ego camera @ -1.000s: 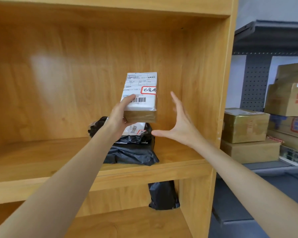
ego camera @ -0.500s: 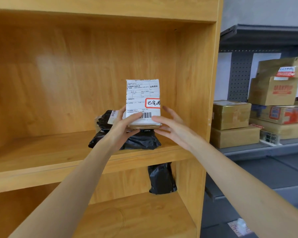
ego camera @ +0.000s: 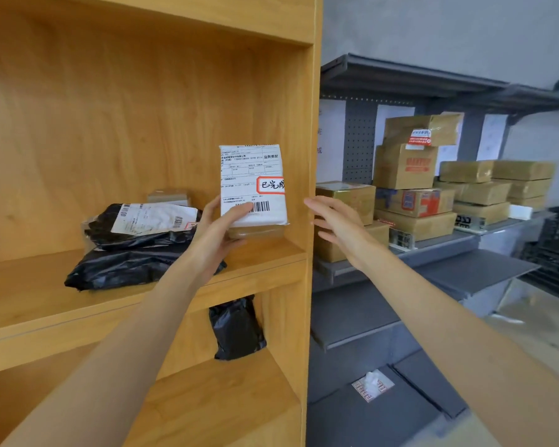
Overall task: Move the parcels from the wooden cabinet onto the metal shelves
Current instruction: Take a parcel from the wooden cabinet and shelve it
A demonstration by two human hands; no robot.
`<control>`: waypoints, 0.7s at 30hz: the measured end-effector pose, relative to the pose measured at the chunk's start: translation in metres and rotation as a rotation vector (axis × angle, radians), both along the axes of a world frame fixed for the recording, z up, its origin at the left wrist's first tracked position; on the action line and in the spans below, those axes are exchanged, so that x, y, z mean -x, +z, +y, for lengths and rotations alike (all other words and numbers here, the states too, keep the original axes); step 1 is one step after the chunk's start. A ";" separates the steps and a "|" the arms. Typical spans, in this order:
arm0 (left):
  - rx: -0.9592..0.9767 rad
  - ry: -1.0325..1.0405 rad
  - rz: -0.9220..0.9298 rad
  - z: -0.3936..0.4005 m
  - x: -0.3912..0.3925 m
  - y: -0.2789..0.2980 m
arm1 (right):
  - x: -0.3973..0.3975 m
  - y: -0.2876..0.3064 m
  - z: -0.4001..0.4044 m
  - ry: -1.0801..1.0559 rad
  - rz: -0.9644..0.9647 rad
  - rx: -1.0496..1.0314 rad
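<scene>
Wooden cabinet (ego camera: 309,156) side close: my left hand (ego camera: 217,233) alone grips the white-labelled brown parcel (ego camera: 254,188), right hand (ego camera: 339,224) released; it may clip and drop.

Wooden cabinet (ego camera: 309,156): honey-yellow boards with darker wavy grain. Small parcel (ego camera: 254,188): white label face printed with fine black text and a black barcode, one red-outlined box holding black handwritten characters; tan brown underside. Black bags (ego camera: 136,253): glossy black plastic, the upper one bearing a white label with black barcodes. Lower black bag (ego camera: 236,327): plain glossy black. Metal shelves (ego camera: 465,262): matt dark grey, with a grey perforated back panel dotted with small holes. Cardboard boxes (ego camera: 413,195): tan brown, wrapped in shiny tape, several with red and white stickers or red printing. Wall (ego camera: 433,27): pale grey.
</scene>
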State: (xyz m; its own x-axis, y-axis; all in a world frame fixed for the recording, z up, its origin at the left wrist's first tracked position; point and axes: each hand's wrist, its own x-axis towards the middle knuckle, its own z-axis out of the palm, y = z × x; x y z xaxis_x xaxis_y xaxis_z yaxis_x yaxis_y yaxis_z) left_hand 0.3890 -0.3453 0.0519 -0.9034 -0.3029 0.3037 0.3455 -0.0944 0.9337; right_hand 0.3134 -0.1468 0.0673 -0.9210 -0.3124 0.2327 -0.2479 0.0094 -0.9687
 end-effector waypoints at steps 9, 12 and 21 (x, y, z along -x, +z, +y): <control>0.022 -0.043 0.002 0.085 0.062 0.007 | 0.044 0.004 0.101 -0.204 0.027 0.030; 0.023 -0.055 -0.009 0.121 0.087 0.005 | 0.064 0.002 0.139 -0.229 0.014 0.034; 0.003 -0.049 -0.016 0.253 0.177 -0.009 | 0.147 -0.004 0.265 -0.235 0.022 -0.032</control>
State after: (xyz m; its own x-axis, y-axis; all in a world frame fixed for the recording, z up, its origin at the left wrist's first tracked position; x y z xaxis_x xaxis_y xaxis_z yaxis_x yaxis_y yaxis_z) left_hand 0.2123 -0.0922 0.0431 -0.9217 -0.2577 0.2898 0.3256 -0.1081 0.9393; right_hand 0.1666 0.1180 0.0629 -0.9641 -0.0978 0.2468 -0.2563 0.0997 -0.9614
